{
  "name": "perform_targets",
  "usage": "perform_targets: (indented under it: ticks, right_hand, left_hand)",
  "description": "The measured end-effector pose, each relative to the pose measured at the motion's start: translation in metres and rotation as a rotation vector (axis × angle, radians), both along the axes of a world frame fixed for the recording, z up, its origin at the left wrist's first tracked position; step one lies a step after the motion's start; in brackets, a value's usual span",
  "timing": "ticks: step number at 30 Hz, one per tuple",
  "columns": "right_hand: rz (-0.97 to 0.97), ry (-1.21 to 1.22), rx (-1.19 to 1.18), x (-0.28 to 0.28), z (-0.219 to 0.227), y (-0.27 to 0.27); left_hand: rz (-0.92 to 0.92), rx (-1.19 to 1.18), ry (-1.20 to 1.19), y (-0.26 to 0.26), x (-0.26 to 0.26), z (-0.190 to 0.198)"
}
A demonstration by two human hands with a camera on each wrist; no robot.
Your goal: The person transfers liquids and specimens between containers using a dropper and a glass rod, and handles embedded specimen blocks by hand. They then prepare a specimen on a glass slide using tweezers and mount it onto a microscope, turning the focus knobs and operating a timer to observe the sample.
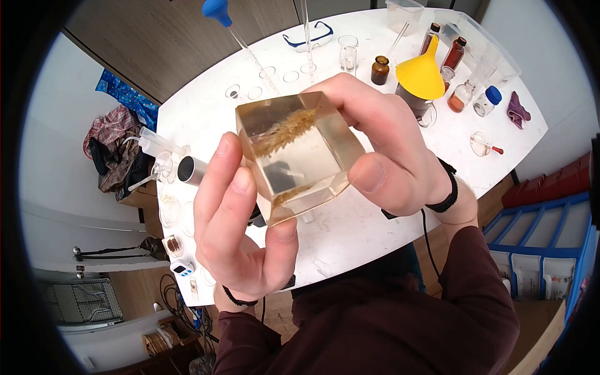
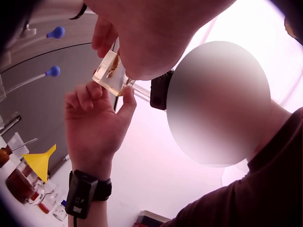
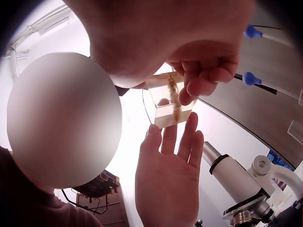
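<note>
- A person's left hand (image 1: 234, 231) holds a clear block (image 1: 300, 159) by the fingertips, two fingers along its side and the thumb at its lower edge.
- The right hand (image 1: 390, 150) grasps the same block from the other side, with the thumb at its near corner and fingers reaching behind it.
- The clear block is tilted and raised above the white counter (image 1: 337, 250), nearer the person than the yellow funnel (image 1: 419, 76) and to its left.
- Inside the block lies a feathery, straw-coloured sprig (image 1: 284, 132).
- The funnel sits in a glass jug (image 1: 415, 103), its narrow end up.
- Just left of the funnel stands a small brown bottle (image 1: 380, 72); farther left and back lie blue-framed goggles (image 1: 309, 42).
- Right of the funnel are a jar with a blue lid (image 1: 487, 101) and, beyond that, a crumpled purple cloth (image 1: 517, 111).
- Right of the funnel and closer to the person, a red-ended dropper (image 1: 497, 150) rests by a small round dish (image 1: 479, 145).
- Well left of the funnel stands a microscope (image 3: 236, 182).
</note>
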State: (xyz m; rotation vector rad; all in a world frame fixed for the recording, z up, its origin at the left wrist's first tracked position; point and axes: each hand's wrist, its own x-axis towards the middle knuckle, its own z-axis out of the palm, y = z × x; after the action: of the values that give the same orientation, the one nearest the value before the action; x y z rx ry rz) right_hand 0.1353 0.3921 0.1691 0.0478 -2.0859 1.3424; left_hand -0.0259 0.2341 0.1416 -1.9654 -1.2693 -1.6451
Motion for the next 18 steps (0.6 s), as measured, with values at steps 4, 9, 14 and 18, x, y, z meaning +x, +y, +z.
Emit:
perform_targets:
  ticks: [4, 9, 14, 18]
  right_hand:
    - [-0.156, 0.146, 0.250, 0.000, -0.004, 0.001]
    - [-0.311, 0.174, 0.528, 0.000, 0.002, -0.002]
    - [-0.307, 0.299, 0.644, -0.006, -0.004, 0.004]
    - [-0.290, 0.368, 0.669, -0.010, -0.006, 0.006]
  left_hand:
    - [0.015, -0.049, -0.002, -0.006, 0.000, 0.002]
    - [0.076, -0.149, -0.021, -0.011, 0.002, 0.006]
    - [-0.002, -0.116, -0.073, -0.009, 0.001, 0.004]
    - [-0.003, -0.151, -0.079, -0.013, 0.000, 0.004]
